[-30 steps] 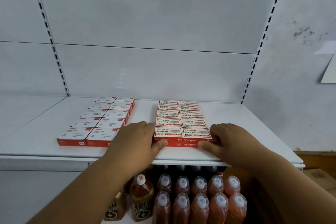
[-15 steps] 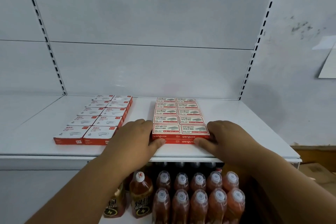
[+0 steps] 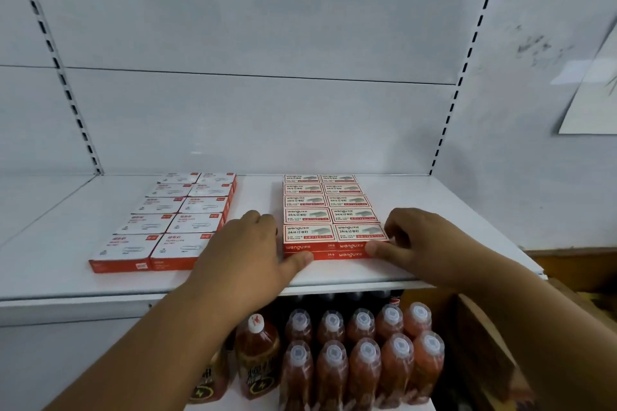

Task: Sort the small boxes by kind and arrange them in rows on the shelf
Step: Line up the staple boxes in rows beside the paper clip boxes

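- Barely anything has shifted since a second ago: both hands stay clamped at the front of the staple-box block (image 3: pixel 334 220), and only the view itself has drifted a bit.
- Left hand (image 3: pixel 247 253) has its fingers curled along the block's 9 o'clock side, thumb pressing the red front face at about 6 o'clock. It's bracing the block, not lifting anything.
- Right hand (image 3: pixel 414 240) mirrors it on the 3 o'clock side, fingers curled around the front corner box and thumb flat on the front face.
- My guess is this is the squaring-up step. To do it well, push evenly from both sides at once so the two columns close up without the front pair skewing, and keep the pressure low on the stack so the upper layer doesn't slide off the lower.
- That block is two columns going back, at least two layers high at the front: small flat cardboard boxes with crisp edges, pale printed lids, red sides.
- Over at 9 o'clock of the left hand, well apart, sits the other kind, the white-lidded boxes (image 3: pixel 173 223), also two columns, slightly fanned.
- Both groups sit on the white shelf (image 3: pixel 434 237), smooth painted metal by the look of it.
- At 6 o'clock, below the shelf, are rows of capped plastic bottles (image 3: pixel 360 360).
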{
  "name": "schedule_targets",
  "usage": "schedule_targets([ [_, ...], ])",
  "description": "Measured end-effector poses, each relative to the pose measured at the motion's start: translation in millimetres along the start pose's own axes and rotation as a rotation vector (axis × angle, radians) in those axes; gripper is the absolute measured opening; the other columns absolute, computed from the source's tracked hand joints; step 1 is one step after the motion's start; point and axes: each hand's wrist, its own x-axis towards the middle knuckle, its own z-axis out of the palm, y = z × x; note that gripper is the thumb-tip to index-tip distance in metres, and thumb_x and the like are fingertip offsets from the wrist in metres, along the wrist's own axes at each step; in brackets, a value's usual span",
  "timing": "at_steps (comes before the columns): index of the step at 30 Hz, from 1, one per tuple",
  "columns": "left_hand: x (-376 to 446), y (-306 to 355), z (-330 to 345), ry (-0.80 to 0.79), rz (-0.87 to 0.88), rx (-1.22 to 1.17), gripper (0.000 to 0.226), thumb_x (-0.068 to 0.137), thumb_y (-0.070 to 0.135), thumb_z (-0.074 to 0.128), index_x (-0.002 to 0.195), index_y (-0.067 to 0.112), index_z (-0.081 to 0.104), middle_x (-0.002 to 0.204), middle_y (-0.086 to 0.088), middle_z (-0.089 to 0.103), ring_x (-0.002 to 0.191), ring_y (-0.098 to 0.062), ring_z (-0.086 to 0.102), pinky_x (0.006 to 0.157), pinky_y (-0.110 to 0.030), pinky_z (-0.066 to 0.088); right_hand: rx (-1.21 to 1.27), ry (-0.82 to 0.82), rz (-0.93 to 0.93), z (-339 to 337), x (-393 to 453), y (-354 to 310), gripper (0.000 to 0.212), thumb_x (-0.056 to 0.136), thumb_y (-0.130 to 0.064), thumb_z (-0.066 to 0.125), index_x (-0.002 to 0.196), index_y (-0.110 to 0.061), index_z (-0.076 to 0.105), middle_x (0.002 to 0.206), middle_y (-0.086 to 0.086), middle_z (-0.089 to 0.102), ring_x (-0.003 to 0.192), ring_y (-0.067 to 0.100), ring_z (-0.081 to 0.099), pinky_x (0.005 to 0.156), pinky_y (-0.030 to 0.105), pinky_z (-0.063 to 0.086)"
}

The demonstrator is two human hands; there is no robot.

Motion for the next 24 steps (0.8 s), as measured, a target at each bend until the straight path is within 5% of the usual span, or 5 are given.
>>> schedule_targets([
  [4, -1.3, 5.3, -1.3, -0.019, 0.015, 0.018, 0.062, 0.082, 0.079, 0.038, 0.122, 0.034, 0.054, 0.104, 0.010, 0.053, 0.099, -0.011, 0.051, 0.086, -0.032, 0.049, -0.025, 0.008, -0.086, 3.0, 3.1, 2.8, 0.079, 0.070, -0.087, 0.026, 0.122, -0.035, 0.057, 0.105, -0.010, 0.054, 0.097, 0.009, 0.048, 0.088, 0.032, 0.045],
  [7, -1.8, 7.4, 0.9, 0.014, 0.010, 0.011, 0.055, 0.086, 0.074, 0.040, 0.119, 0.033, 0.057, 0.100, 0.010, 0.052, 0.096, -0.011, 0.051, 0.084, -0.031, 0.049, -0.038, 0.049, -0.105, 11.9, 3.3, 1.4, 0.075, 0.075, -0.085, 0.019, 0.114, -0.035, 0.059, 0.100, -0.012, 0.051, 0.095, 0.008, 0.045, 0.087, 0.031, 0.043],
  [18, -0.6, 4.8, 5.4, 0.004, -0.013, -0.070, 0.051, 0.084, 0.073, 0.044, 0.119, 0.037, 0.054, 0.098, 0.014, 0.049, 0.095, -0.007, 0.050, 0.082, -0.027, 0.047, 0.130, 0.049, -0.044, 12.9, 2.5, 2.5, 0.061, 0.073, -0.081, 0.039, 0.117, -0.043, 0.059, 0.100, -0.018, 0.051, 0.097, 0.005, 0.044, 0.086, 0.028, 0.042],
  [24, 3.2, 5.6, 2.8, -0.048, -0.025, -0.067, 0.056, 0.082, 0.076, 0.044, 0.122, 0.039, 0.052, 0.102, 0.014, 0.050, 0.095, -0.006, 0.050, 0.081, -0.026, 0.048, 0.139, 0.033, -0.027, 10.8, 4.3, 3.2, 0.075, 0.062, -0.088, 0.034, 0.116, -0.044, 0.060, 0.099, -0.020, 0.050, 0.096, 0.004, 0.045, 0.084, 0.027, 0.043],
])
